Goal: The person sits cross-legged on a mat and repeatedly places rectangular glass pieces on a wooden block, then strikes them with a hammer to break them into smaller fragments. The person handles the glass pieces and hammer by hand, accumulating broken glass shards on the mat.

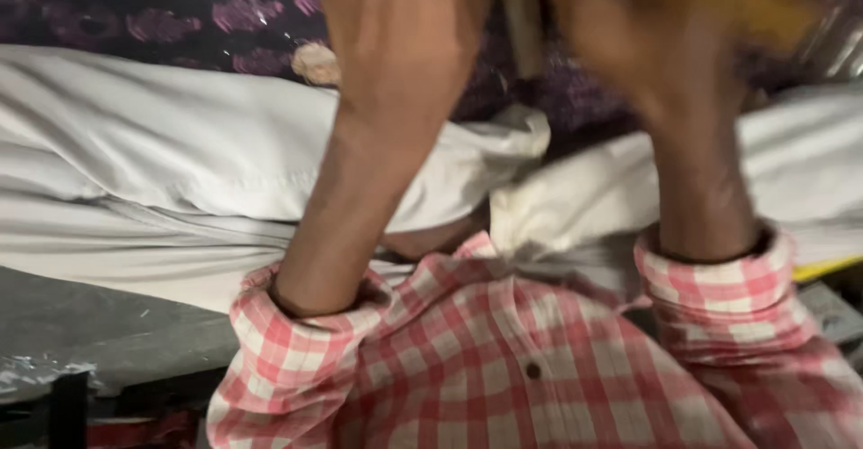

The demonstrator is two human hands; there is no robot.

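Observation:
Both my forearms rise from rolled pink-and-white checked sleeves (pixel 297 359) toward the top of the view. My left hand (pixel 404 26) is seen from the back at the top centre, its fingers cut off by the frame edge. My right hand (pixel 647 26) is blurred at the top right, next to a blurred yellow-orange thing (pixel 764 4). Between the two hands stands a pale stick-like piece (pixel 521 17). I cannot tell what either hand grips. White cloth (pixel 180 143) covers my legs below the hands.
Dark purple patterned fabric (pixel 180 8) lies at the top. A grey surface (pixel 81 323) with crumpled clear plastic (pixel 36 377) sits at the lower left. A yellow strip (pixel 822 269) and a grey object (pixel 831 310) show at the right edge.

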